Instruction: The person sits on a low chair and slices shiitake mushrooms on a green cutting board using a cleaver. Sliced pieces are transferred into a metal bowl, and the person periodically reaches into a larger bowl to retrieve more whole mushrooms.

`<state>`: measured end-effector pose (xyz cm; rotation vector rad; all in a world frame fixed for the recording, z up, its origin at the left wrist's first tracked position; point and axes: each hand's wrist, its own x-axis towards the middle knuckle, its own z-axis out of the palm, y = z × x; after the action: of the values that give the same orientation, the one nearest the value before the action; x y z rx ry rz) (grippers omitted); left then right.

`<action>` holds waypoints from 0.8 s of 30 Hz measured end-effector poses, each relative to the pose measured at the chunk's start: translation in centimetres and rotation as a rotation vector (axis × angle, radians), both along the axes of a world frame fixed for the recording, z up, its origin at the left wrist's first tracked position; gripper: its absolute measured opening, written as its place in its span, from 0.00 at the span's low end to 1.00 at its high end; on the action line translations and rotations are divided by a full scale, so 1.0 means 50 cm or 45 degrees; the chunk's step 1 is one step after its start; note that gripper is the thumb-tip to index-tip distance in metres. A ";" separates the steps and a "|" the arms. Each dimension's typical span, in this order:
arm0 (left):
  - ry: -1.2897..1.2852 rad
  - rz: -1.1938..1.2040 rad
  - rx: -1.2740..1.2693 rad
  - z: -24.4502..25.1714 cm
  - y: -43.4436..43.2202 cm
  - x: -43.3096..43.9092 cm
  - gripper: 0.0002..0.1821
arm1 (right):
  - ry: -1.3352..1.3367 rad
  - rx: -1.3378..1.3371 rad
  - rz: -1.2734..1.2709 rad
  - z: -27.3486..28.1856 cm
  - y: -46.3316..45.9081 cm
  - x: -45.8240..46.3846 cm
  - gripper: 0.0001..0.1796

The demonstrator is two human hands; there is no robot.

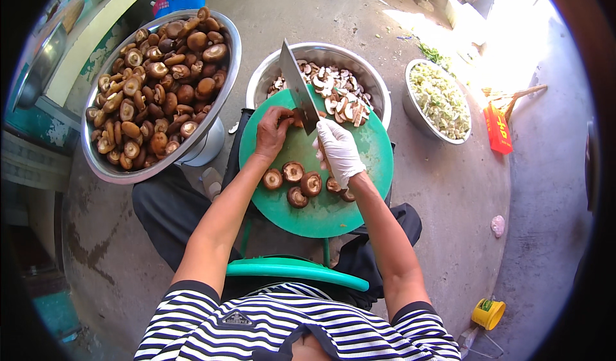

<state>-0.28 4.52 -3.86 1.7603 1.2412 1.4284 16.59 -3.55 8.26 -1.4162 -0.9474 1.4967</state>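
In my gloved right hand (341,152) is the handle of a cleaver (299,89), its broad blade standing upright over the round green cutting board (308,221). My bare left hand (272,132) pins a brown mushroom (298,117) with curled fingertips, close against the blade's left side; the fingers and blade partly hide it. Several whole mushrooms (311,183) lie nearer me, mostly with pale undersides up; my right wrist covers part of two. Mushroom slices (347,105) are heaped at the board's far edge. Beyond it, more slices fill part of a steel basin (381,94).
A large tilted metal basin (87,156) piled with whole mushrooms is at left, above a white bucket (209,144). On the concrete floor at right are a bowl (417,115) of chopped pale-green vegetable, a red bag (498,129) and a yellow bucket (488,314). A green plastic rim (293,267) is before my torso.
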 end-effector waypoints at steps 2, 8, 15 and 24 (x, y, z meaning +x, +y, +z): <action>0.053 -0.001 0.001 0.003 0.002 0.006 0.07 | -0.033 -0.036 0.023 -0.016 0.002 0.014 0.15; 0.028 0.013 0.020 -0.001 -0.009 -0.003 0.05 | 0.017 0.029 -0.005 -0.013 -0.003 -0.011 0.18; 0.042 -0.010 -0.024 -0.009 0.002 -0.001 0.05 | 0.033 0.061 -0.033 0.012 -0.013 0.009 0.13; 0.239 -0.295 -0.419 0.131 -0.108 -0.074 0.15 | -0.041 -0.123 0.269 0.036 -0.052 0.085 0.17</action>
<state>-3.98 -0.89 2.70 1.7673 1.2368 0.8892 20.85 -6.17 10.08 -1.4484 -1.0851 1.6987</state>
